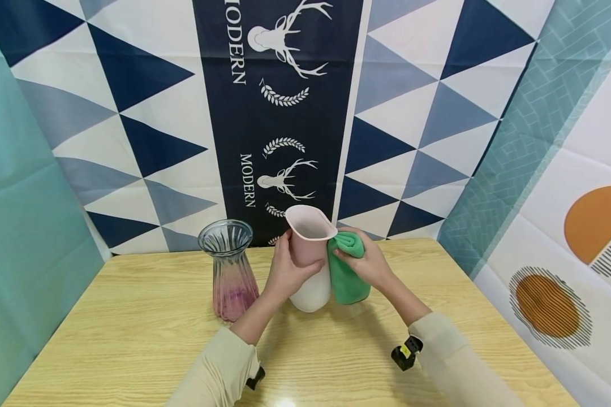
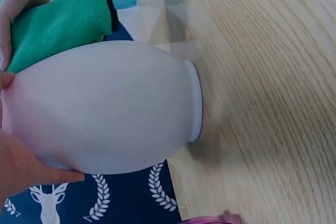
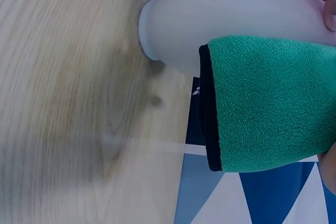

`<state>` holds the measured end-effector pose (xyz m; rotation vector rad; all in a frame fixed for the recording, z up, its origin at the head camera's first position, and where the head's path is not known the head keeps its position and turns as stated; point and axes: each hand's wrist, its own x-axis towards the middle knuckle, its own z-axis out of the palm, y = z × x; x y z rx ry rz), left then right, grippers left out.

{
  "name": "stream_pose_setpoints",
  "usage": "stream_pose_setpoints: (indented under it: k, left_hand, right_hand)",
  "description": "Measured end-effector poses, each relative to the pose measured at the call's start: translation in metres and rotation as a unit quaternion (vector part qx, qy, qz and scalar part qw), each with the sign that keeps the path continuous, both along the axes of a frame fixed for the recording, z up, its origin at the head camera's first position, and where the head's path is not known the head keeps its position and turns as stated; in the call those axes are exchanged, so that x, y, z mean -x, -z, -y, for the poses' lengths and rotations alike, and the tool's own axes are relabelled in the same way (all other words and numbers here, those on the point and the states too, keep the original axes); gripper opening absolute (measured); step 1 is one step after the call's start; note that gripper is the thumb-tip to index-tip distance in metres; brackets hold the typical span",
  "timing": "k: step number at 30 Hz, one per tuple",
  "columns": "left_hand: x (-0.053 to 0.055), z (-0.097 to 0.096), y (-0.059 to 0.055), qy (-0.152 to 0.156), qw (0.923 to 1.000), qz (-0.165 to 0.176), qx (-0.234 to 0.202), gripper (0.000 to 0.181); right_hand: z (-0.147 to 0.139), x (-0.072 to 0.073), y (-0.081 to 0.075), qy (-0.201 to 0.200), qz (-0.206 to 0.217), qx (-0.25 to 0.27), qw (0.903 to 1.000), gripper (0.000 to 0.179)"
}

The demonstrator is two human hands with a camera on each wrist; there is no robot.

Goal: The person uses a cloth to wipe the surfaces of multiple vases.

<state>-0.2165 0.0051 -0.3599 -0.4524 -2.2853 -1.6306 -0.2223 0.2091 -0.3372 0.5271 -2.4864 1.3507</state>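
A vase (image 1: 313, 282), pale pink at the top and white below, is in front of me with its wide mouth facing up. My left hand (image 1: 291, 268) grips its upper body from the left, thumb across the front. Whether its base touches the tabletop, I cannot tell. My right hand (image 1: 364, 260) holds a folded green cloth (image 1: 348, 280) against the right side of the vase's rim. In the right wrist view, the cloth (image 3: 273, 103) hangs beside the vase (image 3: 210, 14) and shows a black edge. Part of my right fingers is hidden behind the cloth.
A ribbed glass vase (image 1: 229, 271), blue-grey above and pink below, stands on the wooden table (image 1: 132, 339) to the left of my left forearm. Close behind the table hangs a patterned cloth backdrop (image 1: 280, 113), with further hangings at both sides.
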Motion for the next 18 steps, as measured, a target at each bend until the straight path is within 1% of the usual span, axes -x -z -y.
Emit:
stream_pose_setpoints:
  k: [6, 10, 13, 18]
  left_hand:
    - [0.000, 0.004, -0.003, 0.010, 0.9998, 0.015, 0.012, 0.092]
    - [0.000, 0.006, -0.004, 0.016, 0.9995, 0.019, 0.017, 0.093]
    - [-0.001, 0.006, -0.005, 0.021, 0.9993, 0.025, 0.018, 0.093]
    - [-0.001, 0.007, -0.006, 0.029, 0.9990, 0.031, 0.016, 0.092]
  right_hand:
    - [0.005, 0.001, -0.002, -0.001, 0.012, -0.001, 0.9999, 0.049]
    - [0.004, 0.000, 0.000, -0.003, 0.006, -0.010, 0.9999, 0.048]
    - [0.002, -0.002, 0.003, -0.004, -0.002, -0.019, 0.9998, 0.046]
    - [-0.002, -0.004, 0.013, -0.008, -0.001, -0.030, 0.9995, 0.045]
